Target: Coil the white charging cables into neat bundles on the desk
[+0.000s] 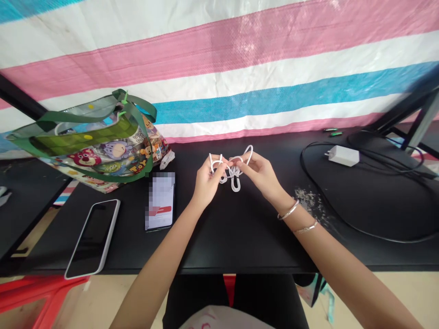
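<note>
- The left hand [207,180] is pinching strands of a thin white cable [235,183] between its thumb and fingers, and the right hand [259,171] is gripping the same bundle from the other side, their fingertips nearly meeting.
- The white cable is hanging between both hands just above the tabletop [240,240], gathered into several open loops. No tie or binding is showing, and its ends are hard to make out.
- A silver bangle [288,210] and a thin bracelet [305,227] are circling the right forearm, just behind the right hand.
- Beyond the right hand, a white plug charger [344,156] is lying on a looped black cord [377,237], with grey crumbs [310,203] scattered nearer the hand.
- Left of the left hand, a phone with a lit, blurred screen [160,201] is lying flat, and a phone in a white case [92,238] is lying farther out.
- Past those phones, a cartoon-printed tote bag with green handles [87,151] is slumping on the tabletop.
- Well ahead of both hands, a pink, white and blue striped tarp [219,59] is hanging as a backdrop, while a red plastic stool [41,292] is standing on the pale floor below left.
</note>
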`<move>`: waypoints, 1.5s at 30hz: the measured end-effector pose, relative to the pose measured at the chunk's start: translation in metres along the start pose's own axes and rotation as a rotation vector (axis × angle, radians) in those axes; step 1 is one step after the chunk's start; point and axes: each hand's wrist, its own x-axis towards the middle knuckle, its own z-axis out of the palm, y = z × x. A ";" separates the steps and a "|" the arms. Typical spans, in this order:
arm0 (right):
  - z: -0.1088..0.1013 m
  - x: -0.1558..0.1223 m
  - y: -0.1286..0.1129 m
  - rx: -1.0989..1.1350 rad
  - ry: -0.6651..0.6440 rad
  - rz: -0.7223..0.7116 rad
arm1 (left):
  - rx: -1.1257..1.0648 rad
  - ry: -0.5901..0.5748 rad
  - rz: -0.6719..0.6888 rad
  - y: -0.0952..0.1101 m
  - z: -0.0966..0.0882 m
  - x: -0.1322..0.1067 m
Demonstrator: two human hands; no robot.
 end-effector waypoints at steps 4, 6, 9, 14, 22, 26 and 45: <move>-0.004 0.003 0.003 0.005 0.083 -0.008 | -0.071 0.077 -0.013 0.002 -0.003 0.003; -0.005 0.003 0.005 -0.009 0.110 0.002 | -0.087 0.128 -0.018 0.004 -0.004 0.004; -0.004 0.003 0.007 -0.052 0.116 0.002 | -0.098 0.187 0.003 0.006 -0.006 0.005; -0.004 0.001 0.006 -0.064 0.106 -0.022 | -0.140 0.248 0.013 0.006 -0.007 0.007; -0.004 0.001 0.007 0.020 0.103 -0.004 | -0.195 0.299 -0.038 0.008 -0.008 0.007; -0.005 0.002 0.004 0.027 0.100 0.031 | -0.230 0.265 -0.071 0.010 -0.008 0.007; -0.012 0.004 0.005 0.025 -0.154 0.109 | -0.488 0.320 -0.318 0.017 -0.011 0.014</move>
